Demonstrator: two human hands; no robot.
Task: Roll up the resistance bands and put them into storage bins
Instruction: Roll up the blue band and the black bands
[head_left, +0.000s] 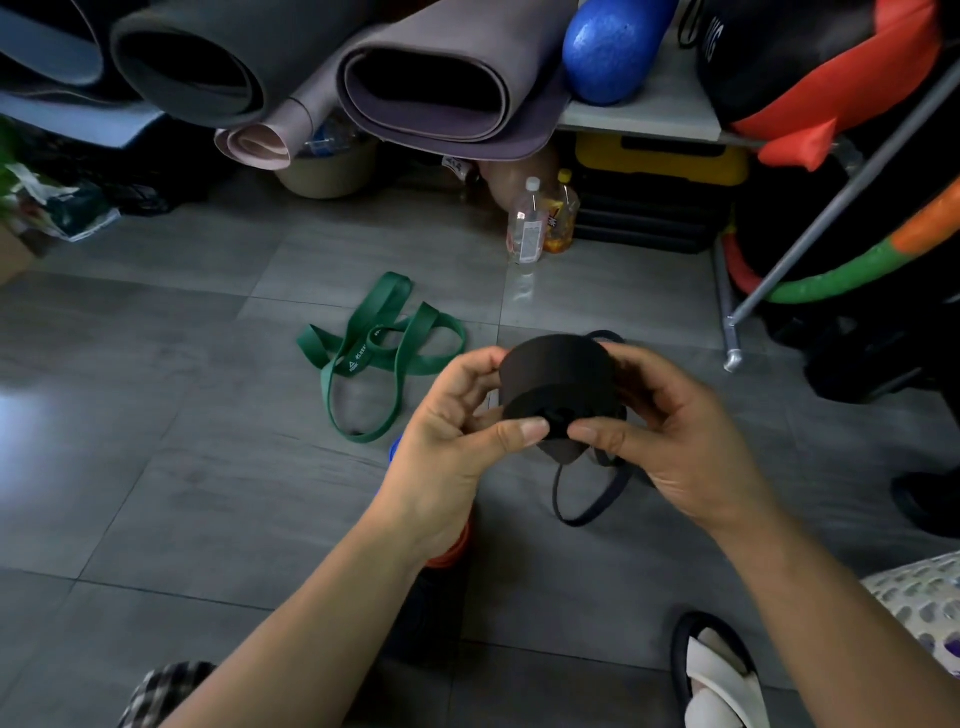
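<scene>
Floor (182, 467) holds green band (363, 353), unrolled. Left hand (457, 415) and right hand (675, 431) pinch black band (558, 379) — mostly rolled (tail hanging) — not binned.

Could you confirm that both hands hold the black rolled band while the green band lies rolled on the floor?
Not quite: the head view shows the green band lying unrolled on the floor; left hand and right hand do hold the black rolled band.

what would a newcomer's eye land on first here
The left hand and right hand grip a black roll at centre. Behind it a green band lies loose on the floor, and a blue ball sits on the shelf at top right.
</scene>
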